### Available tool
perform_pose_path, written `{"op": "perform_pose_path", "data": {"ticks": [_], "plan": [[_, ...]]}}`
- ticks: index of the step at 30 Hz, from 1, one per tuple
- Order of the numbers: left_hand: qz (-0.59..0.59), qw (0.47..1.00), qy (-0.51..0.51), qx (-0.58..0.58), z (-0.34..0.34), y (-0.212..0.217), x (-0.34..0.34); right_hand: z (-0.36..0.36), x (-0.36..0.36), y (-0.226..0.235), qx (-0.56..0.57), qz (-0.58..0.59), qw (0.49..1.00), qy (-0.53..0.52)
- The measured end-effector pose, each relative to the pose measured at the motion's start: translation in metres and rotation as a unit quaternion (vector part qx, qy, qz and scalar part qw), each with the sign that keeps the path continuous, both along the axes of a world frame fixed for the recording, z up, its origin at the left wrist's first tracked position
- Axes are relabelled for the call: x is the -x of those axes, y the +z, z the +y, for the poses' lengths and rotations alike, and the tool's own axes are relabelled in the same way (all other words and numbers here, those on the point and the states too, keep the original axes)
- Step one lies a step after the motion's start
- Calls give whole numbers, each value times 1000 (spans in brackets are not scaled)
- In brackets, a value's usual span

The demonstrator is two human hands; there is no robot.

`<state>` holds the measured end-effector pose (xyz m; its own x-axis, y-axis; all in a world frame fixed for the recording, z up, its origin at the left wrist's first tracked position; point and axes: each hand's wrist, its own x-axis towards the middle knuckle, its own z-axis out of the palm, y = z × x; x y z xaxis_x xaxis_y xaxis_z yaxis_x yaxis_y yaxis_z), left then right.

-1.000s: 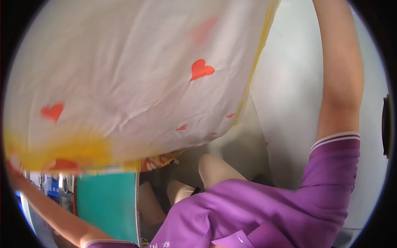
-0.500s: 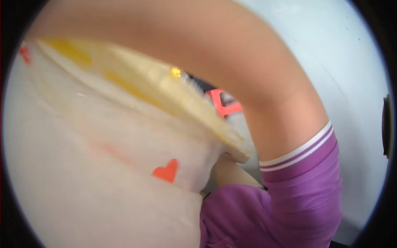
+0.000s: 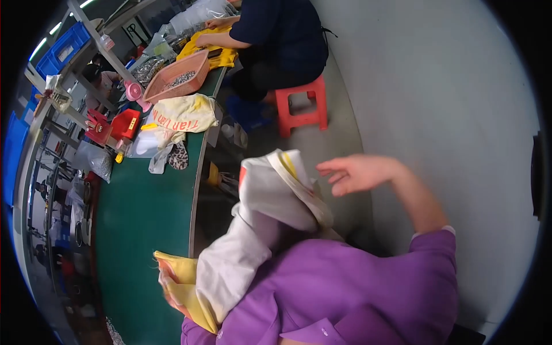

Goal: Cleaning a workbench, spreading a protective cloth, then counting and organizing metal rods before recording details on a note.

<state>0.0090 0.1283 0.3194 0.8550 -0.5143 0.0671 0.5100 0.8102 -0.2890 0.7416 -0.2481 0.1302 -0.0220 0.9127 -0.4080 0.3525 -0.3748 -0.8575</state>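
Note:
My right hand (image 3: 362, 174) is raised out to the right, palm down, its fingers loosely stretched and slightly blurred. Between its fingers I see nothing; it is apart from the cloth. A white cloth garment (image 3: 253, 230) with yellow trim lies bunched in front of my purple shirt. One crumpled part stands up to the left of my right hand. Another part reaches down and left to a yellow and orange end (image 3: 181, 284), over the edge of the green table (image 3: 144, 224). My left hand does not show; the cloth may cover it.
Along the table stand a pink basket (image 3: 178, 77) of small metal parts, a red bin (image 3: 123, 123), a printed cloth (image 3: 187, 118) and a bag of small parts (image 3: 93, 160). Beyond, a co-worker in dark clothes (image 3: 282, 34) sits on a red stool (image 3: 302, 106). A grey wall (image 3: 454, 115) rises at right.
The white cloth with red hearts, which filled much of the view, has dropped lower and bunched up. My right arm has swung from across the view out to the right, away from the cloth.

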Motion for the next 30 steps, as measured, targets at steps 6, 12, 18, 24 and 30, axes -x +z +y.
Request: {"op": "perform_pose_path", "data": {"ticks": [6, 12, 18, 24, 30], "plan": [[24, 994, 101, -41, -23, -78, -23, 56, 79, -52, -321, -190, 894, -250], [33, 970, 203, -129, -39, -155, -60, 76, -5, -88, -273, 50, 934, -225], [32, 939, 294, -177, -60, -303, -119, 14, -75, -56, -271, 425, 796, -335], [38, 883, 411, -226, -102, -460, -201, -23, -159, -47, -305, 351, 723, -510], [249, 815, 377, -362, -221, -285, -346, -24, -195, -5, -367, 353, 725, -464]]}}
